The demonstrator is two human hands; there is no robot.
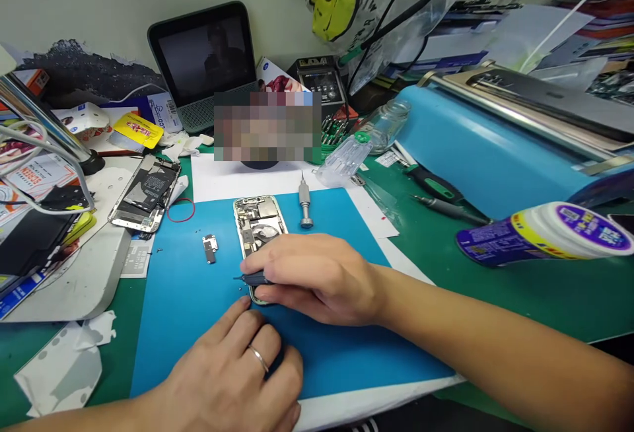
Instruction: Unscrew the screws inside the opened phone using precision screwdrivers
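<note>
An opened phone (265, 227) with its inner parts bare lies on a blue mat (178, 326). My right hand (321, 280) is over its lower half, closed on dark, fine-tipped tweezers (255, 278) that point left past the phone's edge. Tiny screws (240, 288) lie just below the tip. My left hand (238, 372), with a ring on it, rests on the mat, its index finger stretched to the phone's lower left corner and the other fingers bent, holding nothing visible. Left of the phone is a small metal shield plate (210, 248). A grey screwdriver (305, 204) stands beyond.
Another opened phone (146, 192) and a red rubber band (181, 210) lie left. A purple and white tub (539, 234) and a dark-handled tool (448, 207) are right, before a blue-covered machine (456, 148). A tablet-like screen (203, 55) stands behind a blurred patch.
</note>
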